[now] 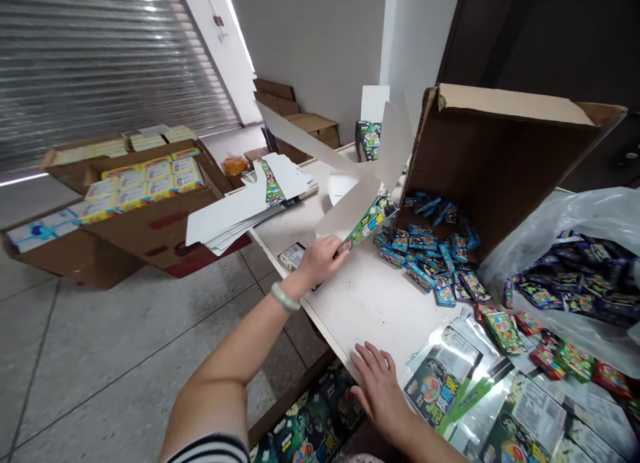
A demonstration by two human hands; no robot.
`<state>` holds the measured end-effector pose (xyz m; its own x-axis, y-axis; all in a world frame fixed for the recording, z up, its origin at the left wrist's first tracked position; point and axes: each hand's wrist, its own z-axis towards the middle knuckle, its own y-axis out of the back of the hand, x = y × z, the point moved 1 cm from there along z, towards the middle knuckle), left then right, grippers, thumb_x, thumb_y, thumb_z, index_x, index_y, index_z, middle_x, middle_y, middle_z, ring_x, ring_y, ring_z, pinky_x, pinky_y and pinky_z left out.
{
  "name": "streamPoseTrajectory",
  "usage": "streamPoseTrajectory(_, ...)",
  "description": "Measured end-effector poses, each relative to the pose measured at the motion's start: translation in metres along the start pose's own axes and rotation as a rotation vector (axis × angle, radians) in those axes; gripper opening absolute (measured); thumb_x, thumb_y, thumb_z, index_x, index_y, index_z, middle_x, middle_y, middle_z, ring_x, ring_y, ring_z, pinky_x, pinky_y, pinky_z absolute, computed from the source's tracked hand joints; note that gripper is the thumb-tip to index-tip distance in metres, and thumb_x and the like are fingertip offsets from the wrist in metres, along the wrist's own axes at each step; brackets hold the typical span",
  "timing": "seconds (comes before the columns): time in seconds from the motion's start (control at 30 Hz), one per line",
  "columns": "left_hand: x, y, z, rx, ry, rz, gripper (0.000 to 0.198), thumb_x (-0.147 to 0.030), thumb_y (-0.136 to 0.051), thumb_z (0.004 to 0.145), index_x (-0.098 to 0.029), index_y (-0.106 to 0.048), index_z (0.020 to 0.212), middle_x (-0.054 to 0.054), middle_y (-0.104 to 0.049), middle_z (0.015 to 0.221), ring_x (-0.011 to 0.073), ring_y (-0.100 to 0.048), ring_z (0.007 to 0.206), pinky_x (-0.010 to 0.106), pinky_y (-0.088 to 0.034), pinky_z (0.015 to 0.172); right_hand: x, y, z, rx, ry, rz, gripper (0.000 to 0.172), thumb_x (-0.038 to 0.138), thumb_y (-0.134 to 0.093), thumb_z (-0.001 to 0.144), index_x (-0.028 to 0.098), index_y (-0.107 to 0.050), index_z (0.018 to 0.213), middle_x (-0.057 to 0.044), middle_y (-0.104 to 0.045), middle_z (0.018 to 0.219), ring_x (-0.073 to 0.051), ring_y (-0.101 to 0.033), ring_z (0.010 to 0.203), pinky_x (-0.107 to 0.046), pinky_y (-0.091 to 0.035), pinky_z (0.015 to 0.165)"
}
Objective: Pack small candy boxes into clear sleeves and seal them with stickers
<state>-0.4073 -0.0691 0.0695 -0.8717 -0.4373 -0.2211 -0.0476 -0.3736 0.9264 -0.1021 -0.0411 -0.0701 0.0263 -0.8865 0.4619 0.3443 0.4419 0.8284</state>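
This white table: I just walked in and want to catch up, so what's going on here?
A person's left hand holds a printed box with its white flaps open, over the table. The right hand is at the table's near edge, holding nothing. Small blue packs lie in and in front of an open carton. Flat cardboard pieces are stacked on the left, and plastic bags lie beside the right hand.

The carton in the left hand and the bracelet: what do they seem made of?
Carton: probably thin card; matt white inside, colour-printed outside, with flat flaps. Bracelet: perhaps jade, glass or plastic; its smooth, pale-green look leaves this open.
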Motion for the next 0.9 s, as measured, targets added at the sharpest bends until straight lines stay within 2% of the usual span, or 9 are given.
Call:
streamPoseTrajectory(0.07,-0.018,0.003,-0.05,-0.063,-0.139,-0.013,0.023,-0.031,-0.043,0.101,-0.019,-0.061,0.093,0.009,-0.067,0.087,0.0229,-0.064,0.083,0.036,-0.05,0.078,-0.009,0.033,0.013,-0.208,0.005,0.098,0.067,0.028,-0.055,0.093,0.028,-0.03,0.156,-0.013,-0.059,0.144,-0.03,-0.054,0.136,-0.053,-0.049,0.106)
streamPoseTrajectory(0.17,-0.05,-0.01,-0.109,-0.012,-0.323,-0.059,0.022,-0.023,-0.039,0.101,-0.021,-0.058,0.089,0.008,-0.067,0.085,0.0201,-0.064,0.079,0.032,-0.049,0.07,-0.032,0.094,0.054,-0.507,-0.169,0.169,0.081,0.042,-0.058,0.093,0.024,-0.018,0.16,-0.019,-0.041,0.157,-0.032,-0.041,0.146,-0.055,-0.042,0.113)
streamPoseTrajectory(0.27,-0.087,-0.035,-0.144,0.091,-0.381,-0.07,0.022,-0.02,-0.038,0.1,-0.021,-0.056,0.088,0.007,-0.066,0.084,0.0204,-0.063,0.077,0.033,-0.049,0.068,-0.061,0.128,0.107,-0.448,-0.232,0.217,0.088,0.055,-0.071,0.079,0.019,-0.037,0.152,-0.02,-0.043,0.156,-0.036,-0.038,0.147,-0.056,-0.035,0.117)
streamPoseTrajectory(0.33,-0.108,-0.053,-0.158,0.165,-0.376,-0.076,0.022,-0.019,-0.039,0.1,-0.022,-0.056,0.087,0.007,-0.065,0.085,0.0209,-0.063,0.078,0.034,-0.05,0.068,-0.078,0.132,0.131,-0.324,-0.322,0.338,0.058,0.054,-0.065,0.082,0.02,-0.061,0.129,-0.016,-0.065,0.133,-0.032,-0.059,0.125,-0.05,-0.046,0.106)
streamPoseTrajectory(0.4,-0.124,-0.07,-0.167,0.231,-0.339,-0.064,0.02,-0.016,-0.039,0.098,-0.022,-0.054,0.086,0.007,-0.065,0.087,0.021,-0.064,0.078,0.034,-0.051,0.068,-0.091,0.127,0.141,-0.262,-0.392,0.404,0.037,0.052,-0.056,0.086,0.021,-0.07,0.102,-0.01,-0.074,0.105,-0.027,-0.067,0.099,-0.042,-0.052,0.091)
streamPoseTrajectory(0.53,-0.145,-0.088,-0.173,0.307,-0.223,-0.017,0.014,-0.017,-0.042,0.098,-0.023,-0.053,0.092,0.007,-0.062,0.094,0.0225,-0.064,0.083,0.034,-0.054,0.07,-0.104,0.12,0.143,-0.272,-0.46,0.387,0.038,0.05,-0.047,0.093,0.019,-0.067,0.082,-0.003,-0.069,0.078,-0.02,-0.064,0.077,-0.032,-0.05,0.076)
streamPoseTrajectory(0.73,-0.17,-0.095,-0.165,0.375,-0.182,-0.09,0.008,-0.023,-0.053,0.095,-0.022,-0.05,0.102,0.011,-0.059,0.108,0.0249,-0.064,0.089,0.038,-0.057,0.073,-0.11,0.122,0.164,-0.262,-0.554,0.341,0.052,0.041,-0.026,0.105,0.01,-0.067,0.099,-0.005,-0.072,0.092,-0.017,-0.066,0.085,-0.025,-0.051,0.073)
streamPoseTrajectory(0.83,-0.177,-0.098,-0.157,0.394,-0.189,-0.155,0.007,-0.023,-0.052,0.094,-0.023,-0.05,0.101,0.009,-0.058,0.107,0.0228,-0.064,0.088,0.035,-0.056,0.073,-0.106,0.123,0.17,-0.185,-0.561,0.289,0.044,0.039,-0.039,0.105,0.009,-0.07,0.1,-0.003,-0.072,0.094,-0.017,-0.067,0.088,-0.027,-0.054,0.078)
streamPoseTrajectory(0.9,-0.178,-0.101,-0.15,0.401,-0.175,-0.172,0.005,-0.021,-0.05,0.093,-0.023,-0.05,0.097,0.008,-0.059,0.105,0.0219,-0.065,0.087,0.035,-0.055,0.075,-0.103,0.123,0.162,-0.186,-0.588,0.21,0.034,0.04,-0.054,0.101,0.011,-0.068,0.113,-0.005,-0.07,0.111,-0.021,-0.067,0.099,-0.036,-0.057,0.086)
